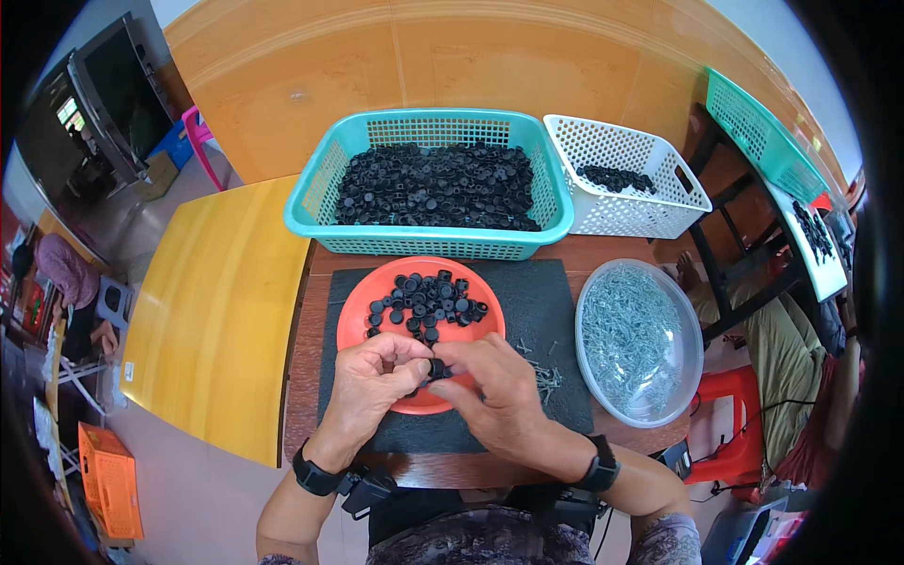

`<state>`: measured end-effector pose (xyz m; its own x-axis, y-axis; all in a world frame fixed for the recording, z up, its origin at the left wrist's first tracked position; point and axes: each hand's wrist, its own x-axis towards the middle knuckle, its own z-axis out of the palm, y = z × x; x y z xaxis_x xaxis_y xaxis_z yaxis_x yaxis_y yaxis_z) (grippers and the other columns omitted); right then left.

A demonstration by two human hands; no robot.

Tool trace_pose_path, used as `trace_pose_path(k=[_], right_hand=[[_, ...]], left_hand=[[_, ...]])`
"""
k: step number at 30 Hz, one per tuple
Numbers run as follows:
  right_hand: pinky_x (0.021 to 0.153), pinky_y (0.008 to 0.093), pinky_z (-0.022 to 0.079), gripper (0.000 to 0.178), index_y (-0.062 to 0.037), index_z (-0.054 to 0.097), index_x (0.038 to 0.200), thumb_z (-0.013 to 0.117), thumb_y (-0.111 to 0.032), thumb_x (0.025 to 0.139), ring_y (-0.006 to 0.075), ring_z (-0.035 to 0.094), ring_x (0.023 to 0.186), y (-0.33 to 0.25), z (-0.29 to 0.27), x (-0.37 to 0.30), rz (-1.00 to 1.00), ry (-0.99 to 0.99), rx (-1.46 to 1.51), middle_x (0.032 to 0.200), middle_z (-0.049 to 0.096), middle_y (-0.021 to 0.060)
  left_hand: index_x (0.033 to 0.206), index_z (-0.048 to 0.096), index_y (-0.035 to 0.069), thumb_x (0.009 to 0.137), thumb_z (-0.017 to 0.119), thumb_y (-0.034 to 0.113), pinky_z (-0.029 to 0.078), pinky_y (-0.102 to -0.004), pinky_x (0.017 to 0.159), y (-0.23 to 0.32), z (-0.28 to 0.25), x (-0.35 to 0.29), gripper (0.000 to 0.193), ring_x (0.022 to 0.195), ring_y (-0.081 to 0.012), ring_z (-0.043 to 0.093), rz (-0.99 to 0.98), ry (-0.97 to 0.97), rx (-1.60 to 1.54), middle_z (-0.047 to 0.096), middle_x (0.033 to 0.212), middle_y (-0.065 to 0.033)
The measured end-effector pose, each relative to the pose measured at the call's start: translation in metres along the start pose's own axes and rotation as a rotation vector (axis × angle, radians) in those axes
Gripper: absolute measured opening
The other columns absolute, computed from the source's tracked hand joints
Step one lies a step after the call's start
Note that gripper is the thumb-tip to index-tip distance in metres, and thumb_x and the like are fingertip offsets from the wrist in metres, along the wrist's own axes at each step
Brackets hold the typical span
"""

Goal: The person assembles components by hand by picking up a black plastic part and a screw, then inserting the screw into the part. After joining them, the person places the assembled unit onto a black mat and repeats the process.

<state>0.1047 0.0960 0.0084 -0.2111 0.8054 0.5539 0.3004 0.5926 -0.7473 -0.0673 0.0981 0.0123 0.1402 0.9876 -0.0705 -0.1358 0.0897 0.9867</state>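
Note:
Over the near edge of an orange-red plate (353, 311), my left hand (372, 381) and my right hand (494, 381) meet fingertip to fingertip. Between them they pinch a small black plastic cap (437, 369), partly covered by the fingers. Loose black caps (443, 299) of the same kind lie heaped on the far half of the plate. Beneath the plate is a dark mat (556, 311). Several loose screws (546, 379) are scattered on the mat just beyond my right hand. Whether a screw sits in the held cap is hidden.
A teal basket (428, 247) full of black parts stands behind the plate, beside a white basket (640, 218) holding fewer. At right is a clear round tub (692, 363) of screws. A yellow table (207, 320) adjoins on the left. Another person (800, 377) sits at far right.

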Motion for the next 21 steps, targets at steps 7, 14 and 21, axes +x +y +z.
trace_pose_path(k=[7, 14, 21], right_hand=[[0.065, 0.0383, 0.046, 0.034, -0.0016, 0.059, 0.098, 0.072, 0.001, 0.067, 0.0304, 0.055, 0.075, 0.009, 0.010, 0.002, -0.130, -0.024, -0.091, 0.082, 0.057, 0.0116], [0.066, 0.0348, 0.047, 0.035, -0.0029, 0.060, 0.098, 0.074, 0.000, 0.067, 0.0258, 0.056, 0.076, 0.010, 0.004, 0.002, -0.119, -0.053, -0.314, 0.087, 0.060, 0.0091], [0.065, 0.0360, 0.046, 0.025, -0.0002, 0.062, 0.095, 0.070, 0.002, 0.072, 0.0299, 0.054, 0.075, -0.013, -0.013, -0.007, -0.077, -0.021, -0.056, 0.086, 0.059, 0.0118]], left_hand=[[0.093, 0.064, -0.003, 0.085, 0.063, -0.002, 0.044, -0.0175, 0.061, -0.002, 0.003, -0.004, 0.009, 0.068, -0.0032, 0.055, 0.018, 0.064, -0.012, 0.063, 0.079, -0.0009], [0.092, 0.064, -0.004, 0.082, 0.067, 0.002, 0.049, -0.0219, 0.067, 0.004, 0.001, -0.012, 0.012, 0.071, -0.0088, 0.060, 0.060, 0.153, -0.028, 0.065, 0.082, -0.0055], [0.096, 0.063, -0.005, 0.082, 0.067, 0.004, 0.050, -0.0246, 0.067, 0.008, 0.008, -0.031, 0.017, 0.074, -0.0122, 0.061, 0.055, 0.110, -0.028, 0.065, 0.085, -0.0092]])
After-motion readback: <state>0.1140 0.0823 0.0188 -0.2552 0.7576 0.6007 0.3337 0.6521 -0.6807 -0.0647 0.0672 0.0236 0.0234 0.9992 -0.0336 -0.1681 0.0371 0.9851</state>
